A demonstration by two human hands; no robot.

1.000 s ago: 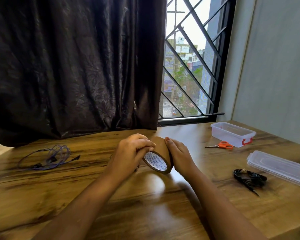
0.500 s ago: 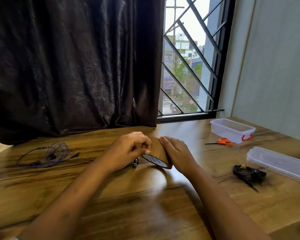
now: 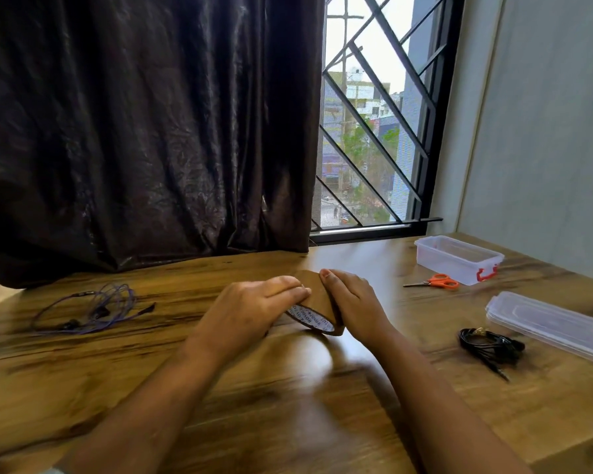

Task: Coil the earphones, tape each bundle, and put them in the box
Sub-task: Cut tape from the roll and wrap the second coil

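Note:
A roll of brown tape [image 3: 317,302] stands on edge at the middle of the wooden table [image 3: 288,405]. My right hand [image 3: 351,299] grips its right side, thumb on top. My left hand [image 3: 254,309] presses its curled fingers onto the roll's near left edge. Purple earphones [image 3: 93,307] lie loosely coiled at the far left. Black earphones [image 3: 490,345] lie bundled at the right, the plug pointing toward me. The clear box [image 3: 459,258] with red clasps stands open at the back right.
Orange-handled scissors [image 3: 435,282] lie just in front of the box. The clear lid [image 3: 548,323] lies flat near the table's right edge. A dark curtain [image 3: 144,131] and a barred window [image 3: 374,131] stand behind the table.
Both hands have lowered the tape roll from a raised tilt down to the table. My left fingers have slid along the roll's edge. A small dark object seen under my left hand earlier is hidden.

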